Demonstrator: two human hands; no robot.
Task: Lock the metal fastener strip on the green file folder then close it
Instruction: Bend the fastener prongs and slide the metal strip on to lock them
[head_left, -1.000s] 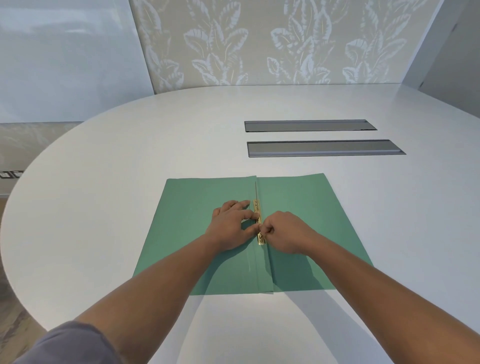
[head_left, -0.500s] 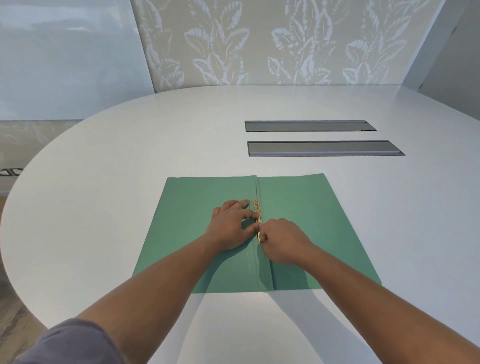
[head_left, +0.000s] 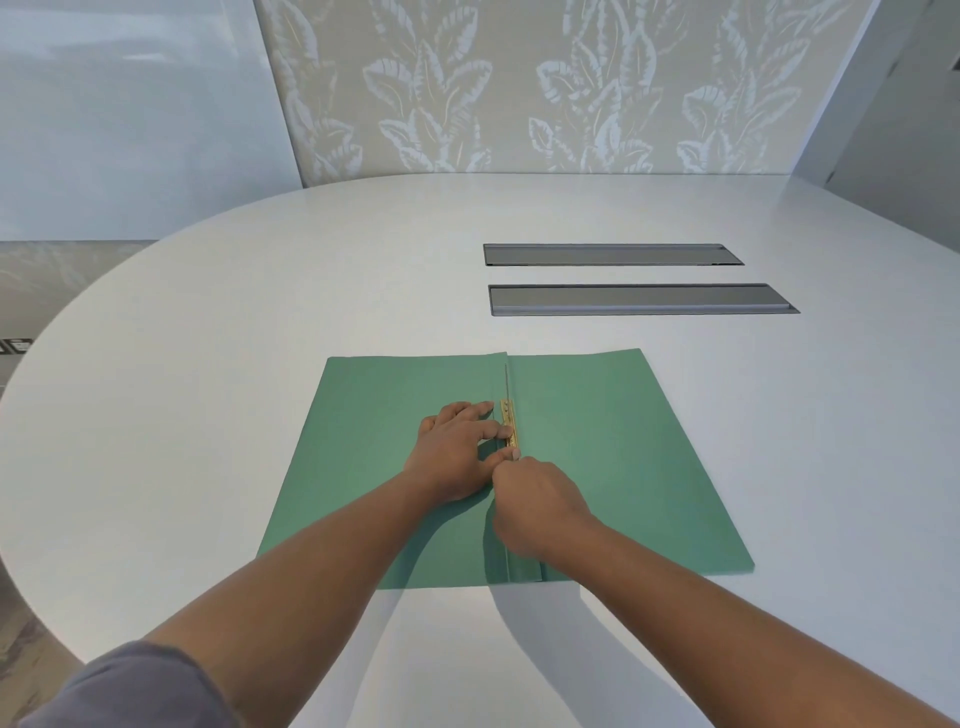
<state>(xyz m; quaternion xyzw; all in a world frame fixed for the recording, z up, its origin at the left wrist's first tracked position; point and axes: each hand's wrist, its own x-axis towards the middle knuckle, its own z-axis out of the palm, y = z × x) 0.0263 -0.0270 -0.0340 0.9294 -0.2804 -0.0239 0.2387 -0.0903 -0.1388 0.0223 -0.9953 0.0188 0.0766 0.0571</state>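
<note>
The green file folder (head_left: 613, 457) lies open and flat on the white table (head_left: 208, 415). A gold metal fastener strip (head_left: 509, 423) runs along its middle crease. My left hand (head_left: 457, 452) rests flat on the left leaf, fingertips pressing on the strip's left edge. My right hand (head_left: 535, 499) sits just below, fingers curled, fingertips at the near end of the strip. The near part of the strip is hidden under my hands.
Two grey recessed slots (head_left: 613, 254) (head_left: 639, 300) are set in the table beyond the folder. The table's curved edge runs at the left. A leaf-patterned wall panel (head_left: 519, 88) stands behind.
My right hand has slid toward me and slightly left along the crease, covering more of the strip's near end. The left hand has stayed put.
</note>
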